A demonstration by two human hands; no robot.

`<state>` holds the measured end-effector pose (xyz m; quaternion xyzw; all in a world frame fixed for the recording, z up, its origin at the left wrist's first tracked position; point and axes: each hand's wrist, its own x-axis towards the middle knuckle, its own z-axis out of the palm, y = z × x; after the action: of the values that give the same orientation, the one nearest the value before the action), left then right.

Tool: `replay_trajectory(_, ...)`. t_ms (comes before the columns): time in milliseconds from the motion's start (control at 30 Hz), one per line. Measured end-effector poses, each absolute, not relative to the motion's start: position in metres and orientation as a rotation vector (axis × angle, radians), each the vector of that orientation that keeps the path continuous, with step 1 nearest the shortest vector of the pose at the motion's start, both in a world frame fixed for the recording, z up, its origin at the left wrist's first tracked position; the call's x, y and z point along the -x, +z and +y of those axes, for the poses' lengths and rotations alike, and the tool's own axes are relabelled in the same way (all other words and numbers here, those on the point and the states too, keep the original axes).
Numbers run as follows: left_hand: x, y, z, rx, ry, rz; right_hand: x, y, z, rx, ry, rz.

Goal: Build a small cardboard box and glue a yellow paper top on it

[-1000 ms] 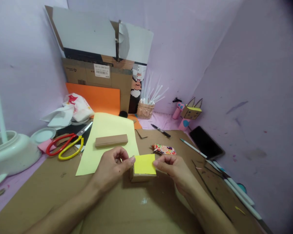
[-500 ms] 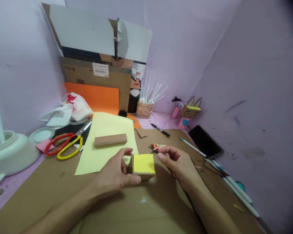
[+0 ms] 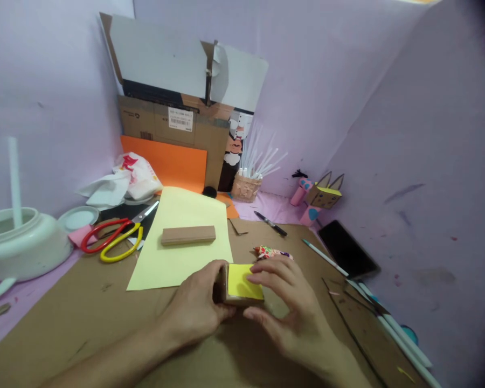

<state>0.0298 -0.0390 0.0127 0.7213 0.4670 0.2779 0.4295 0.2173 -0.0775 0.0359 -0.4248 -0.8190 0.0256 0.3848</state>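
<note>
A small cardboard box [image 3: 244, 300] with yellow paper [image 3: 240, 283] on its top sits in front of me. My left hand [image 3: 198, 299] is closed round the box's left side, fingers behind and thumb low at the front. My right hand [image 3: 289, 307] is at its right, fingers spread over the yellow top and thumb apart by the front edge; whether the fingertips touch is unclear. Just behind the right hand lies a flower-patterned item [image 3: 271, 251] with a pointed reddish-brown tip. Beyond the box, a flat cardboard strip [image 3: 188, 235] rests on a pale yellow sheet [image 3: 194, 207].
Red and yellow scissors [image 3: 121, 237] and a white pot [image 3: 32, 245] stand left. Behind are a large cardboard box [image 3: 173, 121] and a basket of white sticks [image 3: 246, 187]. To the right are a black pen [image 3: 270, 223], a phone [image 3: 347, 250] and a cardboard animal figure [image 3: 323, 196].
My right hand has moved from beside the flower-patterned item to over the yellow top. My left hand has closed more firmly round the box. The camera view has shifted slightly.
</note>
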Motion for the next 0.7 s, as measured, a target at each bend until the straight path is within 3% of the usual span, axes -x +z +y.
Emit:
replay_trajectory(300,-0.027,0.011,-0.041,-1.879,0.826,1.127,-0.213,0.025,-0.080,1.045,-0.101,-1.819)
replay_trajectory(367,-0.026,0.011,-0.040,-1.903,0.855,1.105,-0.212,0.022,-0.077,1.157,0.135,-1.553)
replay_trajectory(533,-0.025,0.015,-0.042,-1.976,0.871,1.082,-0.208,0.020,-0.073,1.165,1.180,-0.925)
replay_trajectory(700,-0.025,0.011,-0.043,-2.048,0.975,0.984,-0.207,0.019,-0.072,1.037,1.516,-0.794)
